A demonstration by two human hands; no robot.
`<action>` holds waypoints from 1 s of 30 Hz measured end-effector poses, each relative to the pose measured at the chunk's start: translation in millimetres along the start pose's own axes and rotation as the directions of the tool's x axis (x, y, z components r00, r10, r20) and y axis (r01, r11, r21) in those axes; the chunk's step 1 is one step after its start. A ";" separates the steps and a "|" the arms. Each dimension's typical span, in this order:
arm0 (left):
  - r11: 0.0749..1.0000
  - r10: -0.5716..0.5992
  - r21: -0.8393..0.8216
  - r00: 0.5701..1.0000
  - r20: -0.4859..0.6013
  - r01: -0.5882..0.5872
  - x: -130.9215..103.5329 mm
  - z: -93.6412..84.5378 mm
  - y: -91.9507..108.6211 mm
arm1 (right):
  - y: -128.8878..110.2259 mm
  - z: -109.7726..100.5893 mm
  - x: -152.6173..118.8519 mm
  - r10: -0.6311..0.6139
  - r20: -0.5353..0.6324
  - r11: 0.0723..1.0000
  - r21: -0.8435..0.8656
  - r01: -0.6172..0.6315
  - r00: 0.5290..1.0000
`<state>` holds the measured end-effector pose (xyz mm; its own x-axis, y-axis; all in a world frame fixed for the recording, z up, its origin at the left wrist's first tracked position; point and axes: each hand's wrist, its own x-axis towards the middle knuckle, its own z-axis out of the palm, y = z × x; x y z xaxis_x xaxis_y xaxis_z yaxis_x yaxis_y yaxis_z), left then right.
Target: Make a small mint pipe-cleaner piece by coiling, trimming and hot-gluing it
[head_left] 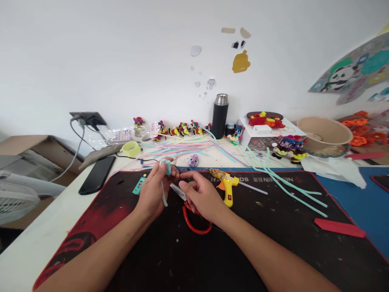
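My left hand (154, 187) pinches a small light-blue coil of fuzzy pipe cleaner (166, 165), with one loose end (164, 194) hanging below the fingers. Close beside it, my right hand (203, 195) is curled around the middle of the scissors (197, 232), its index finger stretched toward the left fingertips. The scissor blades point up and left, and one red handle loop sticks out below the hand; the palm hides the rest. A yellow hot glue gun (228, 190) with a clear glue stick lies just right of the right hand.
Pale pipe cleaners (179, 147) lie along the back, and several mint ones (291, 188) cross the dark mat at right. A phone (97, 174) and yellow tape roll (131, 149) sit left. A black flask (220, 117), small figures (182, 129) and a beige bowl (325, 129) stand behind.
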<state>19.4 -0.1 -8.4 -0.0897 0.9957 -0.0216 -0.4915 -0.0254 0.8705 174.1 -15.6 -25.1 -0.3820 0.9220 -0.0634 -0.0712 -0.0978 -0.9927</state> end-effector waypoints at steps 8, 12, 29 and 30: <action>0.993 -0.060 0.106 0.998 -0.002 0.060 -10.4 9.2 -6.2 | -1.1 7.6 -9.3 -0.012 0.100 0.987 -0.156 0.028 0.995; 0.983 -0.122 0.143 0.992 0.044 0.115 -15.2 11.1 -7.1 | -3.7 9.6 -11.0 -0.005 0.132 0.990 -0.139 0.024 0.991; 0.967 -0.255 0.029 0.966 0.039 0.254 -5.9 3.6 -5.0 | -12.7 3.9 -9.6 -0.021 0.091 0.994 -0.103 0.030 0.996; 0.966 -0.257 0.031 0.966 0.037 0.256 -5.0 2.9 -5.3 | -13.4 3.4 -9.3 -0.027 0.084 0.994 -0.106 0.036 0.996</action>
<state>24.9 -4.7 -11.5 0.0716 0.9713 -0.2270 -0.4711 0.2335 0.8506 175.6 -24.2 -10.9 -0.4563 0.8894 -0.0276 0.0131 -0.0244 -0.9996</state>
